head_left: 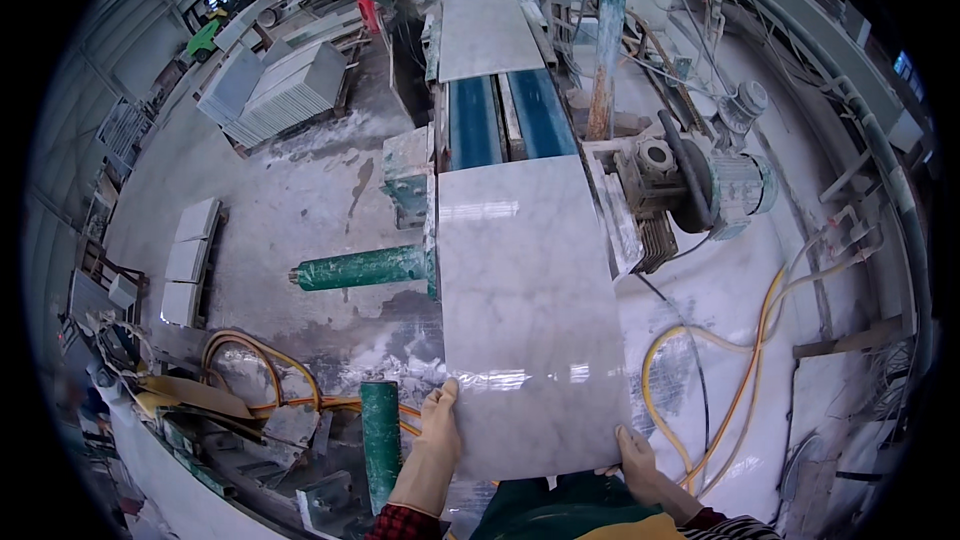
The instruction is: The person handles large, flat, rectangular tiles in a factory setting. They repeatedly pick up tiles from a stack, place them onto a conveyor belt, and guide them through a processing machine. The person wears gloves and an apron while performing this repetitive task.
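Note:
A glossy white-grey stone slab (530, 290) reaches from just in front of my body to the conveyor's blue belts (545, 112). My left hand (440, 418) is closed on its left edge near the front corner, thumb on top. At the near right corner my right hand (638, 455) grips the slab, with its thumb on the edge and its other fingers partly hidden below. Farther up the conveyor lies a second pale slab (485, 25), with a strip of blue belt showing between the two.
Left of the conveyor a green roller (362, 268) juts out, and a green post (380, 440) stands near my left forearm. Orange hoses (745, 390) loop across the wet floor on both sides. An electric motor (740, 195) sits right. Stacked slabs (285, 90) stand back left.

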### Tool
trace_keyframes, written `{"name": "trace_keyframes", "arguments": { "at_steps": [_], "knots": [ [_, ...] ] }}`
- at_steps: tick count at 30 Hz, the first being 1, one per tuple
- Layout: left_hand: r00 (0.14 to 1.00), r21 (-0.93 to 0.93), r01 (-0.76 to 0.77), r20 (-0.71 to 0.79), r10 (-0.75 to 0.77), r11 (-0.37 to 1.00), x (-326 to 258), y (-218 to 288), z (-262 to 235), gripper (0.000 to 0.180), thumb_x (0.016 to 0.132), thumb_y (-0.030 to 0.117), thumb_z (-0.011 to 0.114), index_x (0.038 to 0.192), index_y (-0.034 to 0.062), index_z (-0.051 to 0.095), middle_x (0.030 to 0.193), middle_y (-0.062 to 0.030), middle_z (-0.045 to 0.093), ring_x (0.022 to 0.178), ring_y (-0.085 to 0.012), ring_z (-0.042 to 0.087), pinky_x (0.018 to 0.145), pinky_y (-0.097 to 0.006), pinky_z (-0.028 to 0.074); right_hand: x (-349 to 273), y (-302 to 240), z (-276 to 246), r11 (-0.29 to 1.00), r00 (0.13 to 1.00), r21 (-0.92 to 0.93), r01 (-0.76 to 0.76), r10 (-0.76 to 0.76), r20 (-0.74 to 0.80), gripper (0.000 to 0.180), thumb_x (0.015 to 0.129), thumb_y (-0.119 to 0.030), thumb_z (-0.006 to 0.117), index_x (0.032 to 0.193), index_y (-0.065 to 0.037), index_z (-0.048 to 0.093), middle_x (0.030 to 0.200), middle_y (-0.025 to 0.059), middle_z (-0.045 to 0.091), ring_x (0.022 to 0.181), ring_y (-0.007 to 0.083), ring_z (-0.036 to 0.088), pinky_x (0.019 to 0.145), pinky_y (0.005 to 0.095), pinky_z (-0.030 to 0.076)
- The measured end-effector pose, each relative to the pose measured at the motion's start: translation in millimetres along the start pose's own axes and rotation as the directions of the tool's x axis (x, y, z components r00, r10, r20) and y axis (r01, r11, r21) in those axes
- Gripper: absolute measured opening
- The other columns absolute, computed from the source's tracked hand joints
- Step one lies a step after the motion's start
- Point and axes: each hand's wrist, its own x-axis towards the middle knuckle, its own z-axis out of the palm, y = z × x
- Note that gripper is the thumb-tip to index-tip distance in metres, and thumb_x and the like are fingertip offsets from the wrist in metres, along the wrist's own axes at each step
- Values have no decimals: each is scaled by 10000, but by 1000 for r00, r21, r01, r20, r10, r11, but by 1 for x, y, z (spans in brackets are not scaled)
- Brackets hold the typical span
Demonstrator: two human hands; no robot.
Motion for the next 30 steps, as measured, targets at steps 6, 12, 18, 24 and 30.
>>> {"name": "trace_keyframes", "arguments": {
  "at_steps": [6, 12, 18, 24, 30],
  "knots": [
    [997, 64, -75, 24, 74, 995, 19, 43, 19, 338, 988, 387, 722, 1113, 93, 611, 1046, -64, 679, 933, -186, 643, 842, -367, 536, 23, -11, 24, 990, 992, 92, 110, -103, -71, 557, 1095, -488, 493, 1171, 44, 640, 852, 150, 737, 593, 211, 702, 467, 270, 520],
    [969, 230, -241, 3, 247, 943, 104, 114, 71, 573, 981, 430, 706, 1338, 0, 582, 1212, -114, 661, 1000, -254, 645, 890, -374, 535, 105, -99, 42, 981, 976, 116, 157, -136, -171, 640, 1032, -527, 609, 1338, 36, 608, 1173, 141, 710, 927, 196, 726, 584, 310, 608],
    [783, 575, -583, 209, 585, 574, 122, 117, 55, 607, 971, 386, 720, 1386, -27, 559, 1189, -132, 658, 1096, -197, 617, 887, -359, 531, 173, -113, 41, 883, 982, 436, 175, -124, -143, 617, 1045, -533, 588, 1307, 25, 601, 1103, 212, 734, 759, 241, 720, 566, 311, 551],
    [994, 145, -10, 112, -6, 989, 24, 48, 34, 437, 1048, 429, 614, 1095, -5, 615, 893, -104, 684, 665, -141, 645, 560, -252, 536, 155, -89, 55, 894, 988, 422, 149, -149, -34, 585, 1077, -510, 538, 1229, 54, 585, 970, 250, 751, 639, 240, 686, 556, 291, 518],
    [953, -108, 67, 303, -31, 992, 50, 51, 76, 448, 1112, 384, 516, 780, 88, 460, 738, -4, 491, 573, -62, 411, 477, -230, 326, 186, -104, 66, 909, 956, 331, 252, -180, -233, 607, 1096, -522, 490, 1130, 74, 599, 851, 252, 744, 563, 209, 642, 516, 273, 484]
  ]
}}
